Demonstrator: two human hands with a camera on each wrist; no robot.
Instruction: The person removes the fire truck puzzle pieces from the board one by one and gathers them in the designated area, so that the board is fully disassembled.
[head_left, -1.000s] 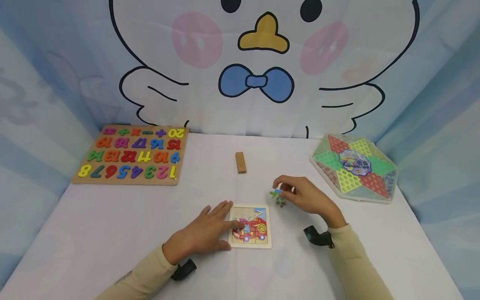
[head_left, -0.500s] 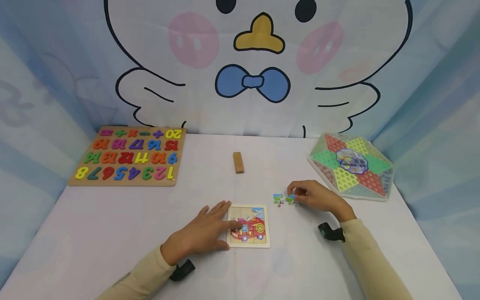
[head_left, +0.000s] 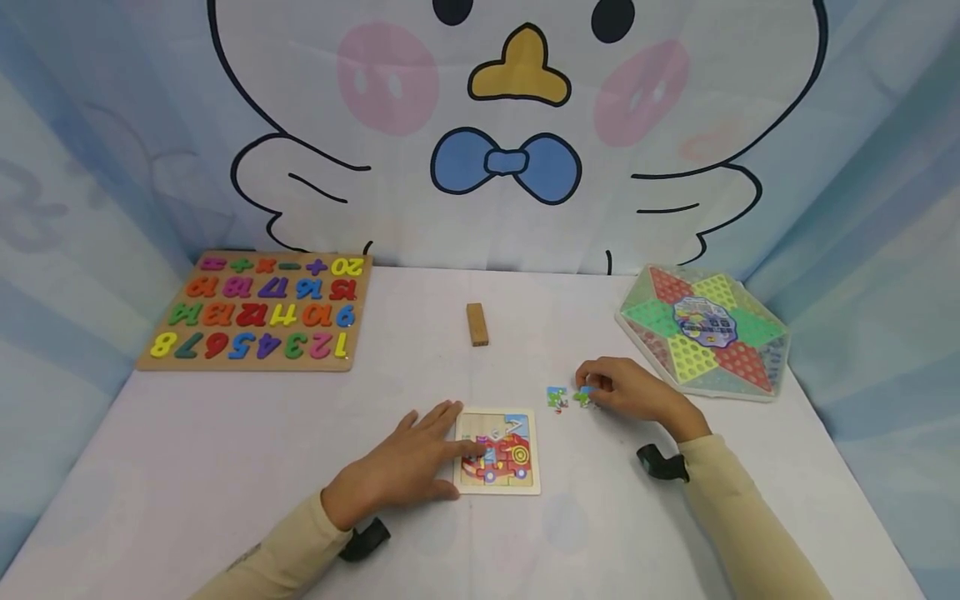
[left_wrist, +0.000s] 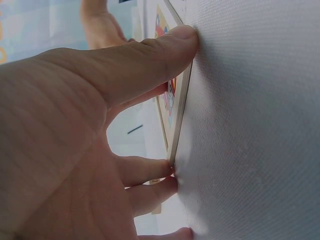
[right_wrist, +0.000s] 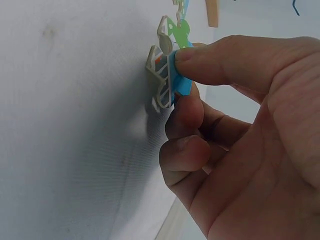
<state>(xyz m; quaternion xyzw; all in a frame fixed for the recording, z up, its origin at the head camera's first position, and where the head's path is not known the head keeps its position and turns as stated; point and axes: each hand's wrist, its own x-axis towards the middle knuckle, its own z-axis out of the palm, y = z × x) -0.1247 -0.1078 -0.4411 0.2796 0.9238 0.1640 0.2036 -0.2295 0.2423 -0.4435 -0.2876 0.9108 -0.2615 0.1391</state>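
Observation:
My left hand [head_left: 401, 462] rests at the left side of a small wooden jigsaw puzzle tray [head_left: 536, 467] with a red vehicle picture. Its index finger lies straight across the picture, while the thumb touches the tray's edge [left_wrist: 181, 100] in the left wrist view. To the right of the tray, my right hand [head_left: 637, 392] pinches a blue and green jigsaw piece [right_wrist: 181, 82] between thumb and fingers, low over the table. Beside it on the left lies another blue and green jigsaw piece [head_left: 557, 397]. Bare wood shows in the tray's upper left.
A number puzzle board [head_left: 251, 312] lies at the back left. Behind the tray is a small wooden block [head_left: 477, 325]. At the back right sits a hexagonal Chinese checkers box [head_left: 705, 333]. A printed curtain [head_left: 510, 225] hangs behind the white table.
My right hand has moved right from over the clustered pieces, so one piece now shows uncovered beside it. In the last half second it barely moves. The left hand stays on the tray.

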